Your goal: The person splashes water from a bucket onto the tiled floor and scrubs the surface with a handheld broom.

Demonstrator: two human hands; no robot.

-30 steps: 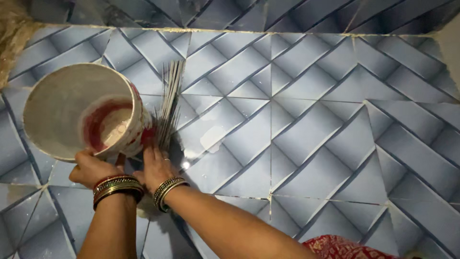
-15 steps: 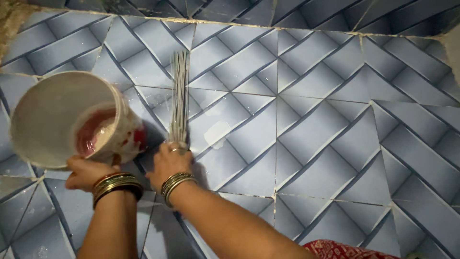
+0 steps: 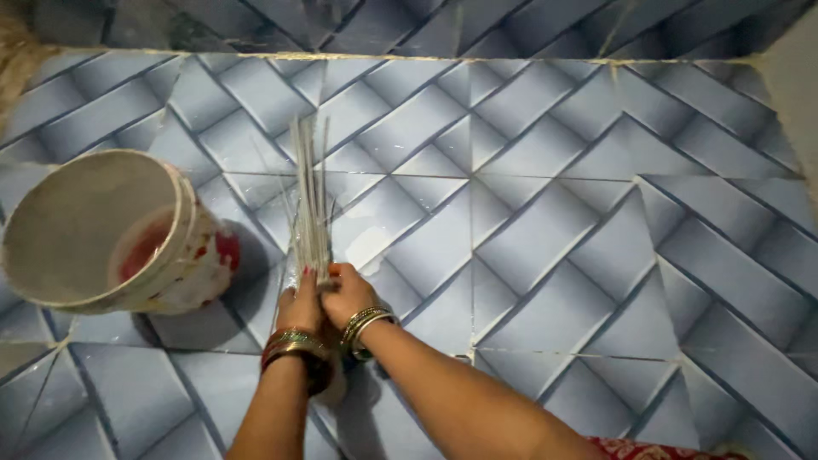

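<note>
A thin stick broom [image 3: 309, 204] fans out over the wet blue patterned floor tiles [image 3: 545, 221]. My left hand [image 3: 300, 308] and my right hand [image 3: 348, 294] are side by side, both closed around the broom's lower end. Bangles ring both wrists. A white bucket [image 3: 102, 230] with red marks lies tipped on its side at the left, its mouth facing up-left, apart from both hands.
A tiled wall [image 3: 426, 25] rises at the far edge of the floor. A rough brownish surface [image 3: 17, 60] shows at the top left corner. A plain wall edge [image 3: 792, 94] stands at the right. Red patterned cloth [image 3: 665, 450] shows at the bottom.
My left hand let go of the bucket, which now rests on the floor at the left. That hand moved right and joined my right hand on the broom.
</note>
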